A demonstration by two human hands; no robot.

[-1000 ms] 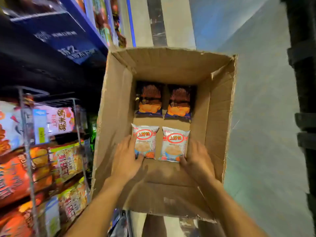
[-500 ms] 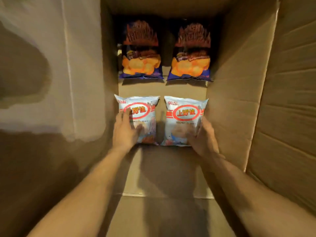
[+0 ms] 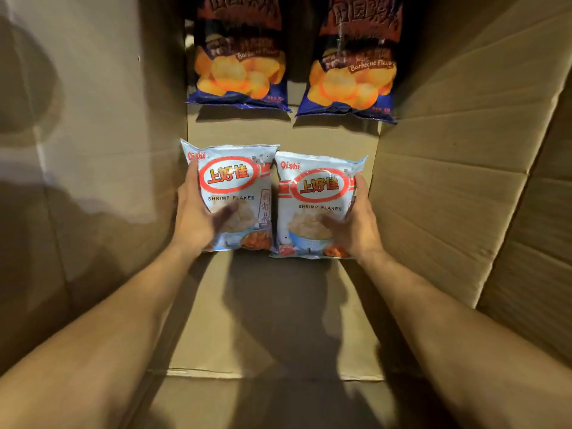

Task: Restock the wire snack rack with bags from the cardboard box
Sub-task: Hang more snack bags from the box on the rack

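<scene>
I have one shrimp-flake bag in each hand, low inside the box (image 3: pixel 93 156): the left bag (image 3: pixel 238 184) and the right bag (image 3: pixel 318 193) stand side by side with their inner edges touching, faces toward me. My left hand (image 3: pixel 195 221) grips the left bag's outer edge, thumb laid across the front; its other fingers (image 3: pixel 192 181) curl round the side and mostly vanish behind the bag. My right hand (image 3: pixel 359 224) mirrors this on the right bag, thumb on the front, the rest tucked behind. I cannot tell whether the bags rest on the box floor or hang just above it, because their lower corners sit behind my palms. Beyond them, past a bare strip of floor, lie two barbecue bags (image 3: pixel 238 69), set a little apart from each other; the picture's upper edge cuts off their tops, and the print there is dark and hard to read. The left wall stands just beside my left knuckles and the creased right wall just beside my right hand, so there is little sideways room. Toward me the floor is bare but shadowed by my forearms.
</scene>
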